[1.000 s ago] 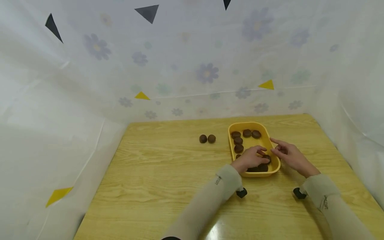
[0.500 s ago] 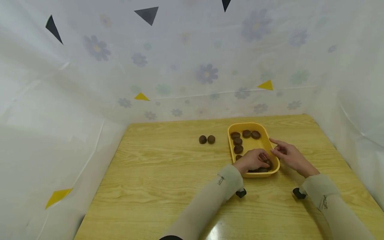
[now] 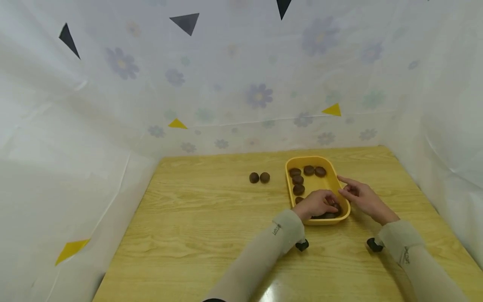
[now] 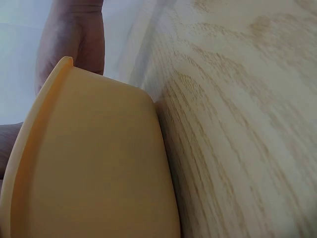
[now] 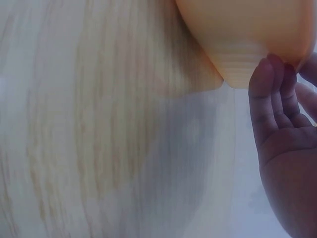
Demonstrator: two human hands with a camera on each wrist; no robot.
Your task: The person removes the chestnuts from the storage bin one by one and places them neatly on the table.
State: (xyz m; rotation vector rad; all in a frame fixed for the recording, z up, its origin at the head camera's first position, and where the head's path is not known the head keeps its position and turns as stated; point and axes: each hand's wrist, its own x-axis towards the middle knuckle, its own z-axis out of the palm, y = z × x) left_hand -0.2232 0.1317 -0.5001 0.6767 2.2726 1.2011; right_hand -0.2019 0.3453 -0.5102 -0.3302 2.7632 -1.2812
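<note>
A yellow tray (image 3: 316, 160) with rounded corners stands on the right half of the table. Inside lie several dark brown, rounded pieces that look like chestnuts (image 3: 298, 190), lined along the left, far and near sides. My left hand (image 3: 316, 203) reaches over the near left side, its thumb and fingers pinching a chestnut (image 3: 338, 208) in the near right corner and partly hiding it. At the tray's right rim, the extended fingers of my right hand (image 3: 365, 200) touch the outside; the right wrist view has those fingers (image 5: 262, 82) against the outer wall (image 5: 247, 29).
Two more chestnuts (image 3: 259, 178) sit side by side on the wooden table (image 3: 196, 218), left of the tray. White flowered sheeting (image 3: 241, 75) encloses the table behind and at both sides.
My left hand has lowered slightly toward the near right corner, and its fingers have closed round the chestnut there. My right hand stays at the rim; the whole head view has shifted a little.
</note>
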